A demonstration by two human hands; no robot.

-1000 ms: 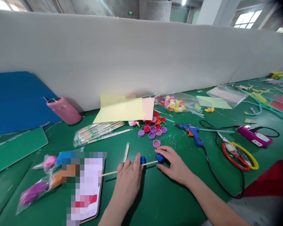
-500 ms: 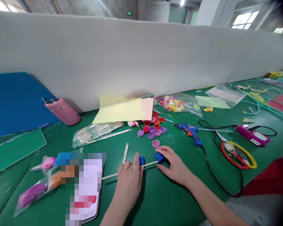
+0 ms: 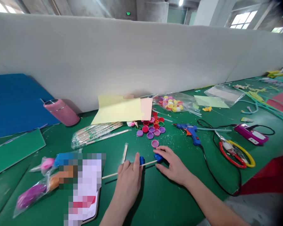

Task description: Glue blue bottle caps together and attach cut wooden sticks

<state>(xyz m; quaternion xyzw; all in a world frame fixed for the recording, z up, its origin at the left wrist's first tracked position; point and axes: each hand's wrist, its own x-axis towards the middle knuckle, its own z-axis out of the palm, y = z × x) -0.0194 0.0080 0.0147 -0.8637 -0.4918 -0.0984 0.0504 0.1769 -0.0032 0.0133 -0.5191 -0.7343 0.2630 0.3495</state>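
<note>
A thin wooden stick (image 3: 109, 176) passes through my left hand (image 3: 129, 177), whose fingers are closed on it. Just past the left fingertips sits a blue lump (image 3: 141, 160), perhaps modelling clay, partly hidden by the hand. At the stick's right end is a second blue lump (image 3: 158, 157). My right hand (image 3: 173, 164) has its fingers curled around that lump, thumb below and forefinger above. A pink-purple bottle cap (image 3: 155, 143) lies just beyond the right fingers. Behind the left hand rests a short wrapped stick (image 3: 124, 153).
Several coloured caps (image 3: 150, 135) lie ahead, below yellow paper (image 3: 118, 110). On the right are a blue glue gun (image 3: 191, 131), its cord, red-and-yellow-handled scissors (image 3: 233, 150) and a purple power strip (image 3: 251, 134). To the left are a phone (image 3: 91, 188), bagged clay (image 3: 33, 196) and a pink bottle (image 3: 62, 112).
The view has shifted very slightly. Both hands keep the same hold on the stick and the blue lump, with hardly any movement.
</note>
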